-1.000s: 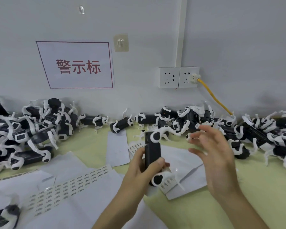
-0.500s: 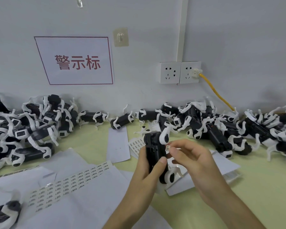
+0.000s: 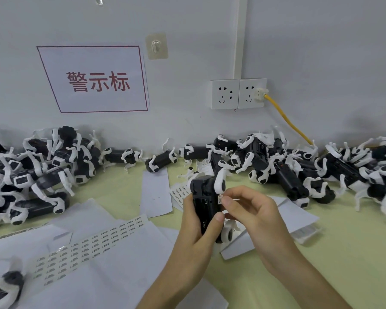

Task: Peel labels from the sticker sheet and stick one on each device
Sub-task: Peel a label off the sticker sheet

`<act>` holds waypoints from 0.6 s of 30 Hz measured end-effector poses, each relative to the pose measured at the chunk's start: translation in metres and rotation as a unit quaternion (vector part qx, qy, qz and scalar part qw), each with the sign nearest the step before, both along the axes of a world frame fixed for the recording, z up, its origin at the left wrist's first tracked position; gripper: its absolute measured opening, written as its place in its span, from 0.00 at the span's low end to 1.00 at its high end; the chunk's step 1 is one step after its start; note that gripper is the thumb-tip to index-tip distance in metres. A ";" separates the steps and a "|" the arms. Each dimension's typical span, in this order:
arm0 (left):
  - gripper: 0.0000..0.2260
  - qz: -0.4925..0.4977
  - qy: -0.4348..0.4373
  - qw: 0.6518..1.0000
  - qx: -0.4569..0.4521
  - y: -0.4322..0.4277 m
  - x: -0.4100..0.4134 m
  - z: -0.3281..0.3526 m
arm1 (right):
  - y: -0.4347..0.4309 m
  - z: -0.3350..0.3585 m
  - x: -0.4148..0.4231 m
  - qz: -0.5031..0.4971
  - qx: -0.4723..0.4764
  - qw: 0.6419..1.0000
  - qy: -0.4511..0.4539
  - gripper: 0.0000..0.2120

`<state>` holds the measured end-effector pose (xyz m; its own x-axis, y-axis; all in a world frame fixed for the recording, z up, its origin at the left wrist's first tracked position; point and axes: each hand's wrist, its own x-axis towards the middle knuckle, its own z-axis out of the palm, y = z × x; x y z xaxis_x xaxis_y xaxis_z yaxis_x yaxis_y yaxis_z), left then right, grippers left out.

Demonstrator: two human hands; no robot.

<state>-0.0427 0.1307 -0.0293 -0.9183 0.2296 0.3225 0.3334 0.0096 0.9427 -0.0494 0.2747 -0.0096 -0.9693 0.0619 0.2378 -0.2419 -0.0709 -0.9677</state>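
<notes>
Left hand point(image 3: 196, 228): fingers and thumb curled round the black body of a robot-dog device point(image 3: 204, 197), held upright above the table point(image 3: 321, 253), white legs at top and bottom. Right hand point(image 3: 252, 210): thumb and forefinger pinch a small label point(image 3: 220, 199) against the device's right edge; other fingers loosely curled.

Below and left: sticker sheet point(image 3: 91, 241), a long strip of printed labels, lies flat on loose white papers point(image 3: 120, 275).

Further out: piles of similar black-and-white devices along the wall, one heap left point(image 3: 42, 166), one right point(image 3: 299, 170). On the wall, a red-bordered sign point(image 3: 98, 79), a double socket point(image 3: 239, 93), and a yellow cable point(image 3: 288, 121) plugged in.
</notes>
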 end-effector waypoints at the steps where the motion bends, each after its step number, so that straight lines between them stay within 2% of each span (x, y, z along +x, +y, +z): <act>1: 0.18 0.003 0.003 1.000 -0.001 0.000 0.000 0.000 | 0.000 0.000 0.000 0.003 -0.003 1.000 0.000 0.04; 18: 0.17 0.012 0.018 0.999 -0.024 0.001 -0.001 -0.005 | -0.001 0.000 -0.001 -0.012 0.013 1.000 0.010 0.04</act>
<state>-0.0439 0.1313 -0.0339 -0.9114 0.2244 0.3451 0.3669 0.0630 0.9281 -0.0502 0.2733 -0.0100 -0.9628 0.0784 0.2587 -0.2623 -0.0391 -0.9642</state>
